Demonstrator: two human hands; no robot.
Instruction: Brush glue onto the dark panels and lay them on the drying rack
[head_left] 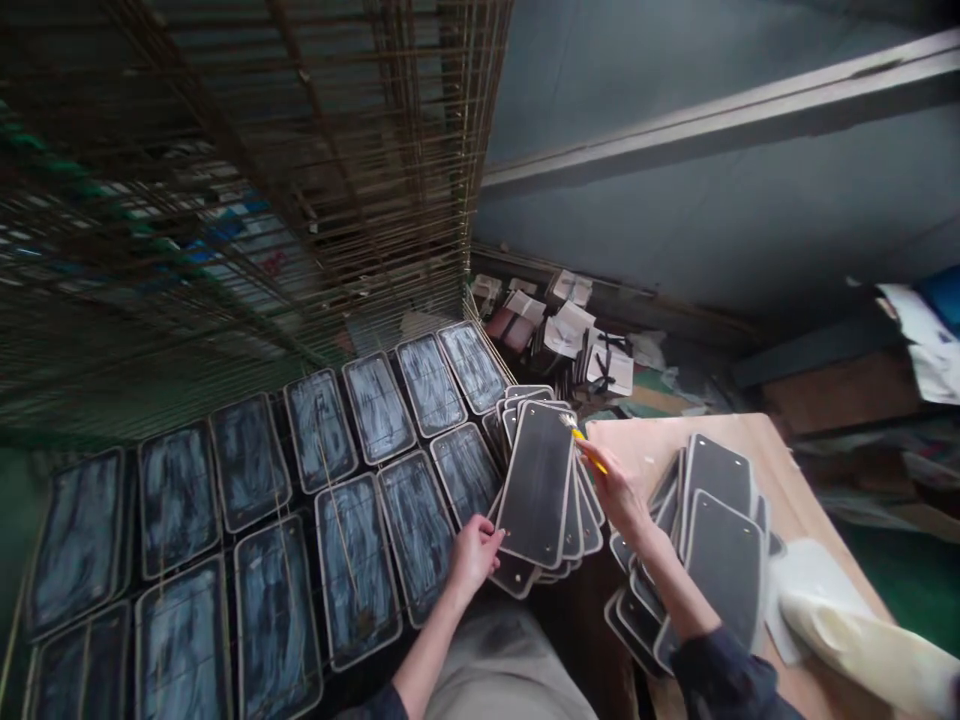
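A pile of dark, light-edged rectangular panels (538,480) with rounded corners lies fanned out in front of me. My left hand (475,550) pinches the near left corner of the top panel between thumb and fingers. In my right hand (611,485) is a paintbrush (589,450) with a yellow handle; its pale bristles are at the panel's far right corner. The top panel looks evenly dark, with small holes near its corners. To the left, rows of similar panels (349,565) carry streaky whitish smears and lie on a wire rack.
Wire rack shelves (337,150) rise at the upper left. A wooden table (750,440) on the right bears more stacked dark panels (724,550) and a cream-coloured plastic container (862,640). Tied bundles (574,330) stand on the floor by the wall.
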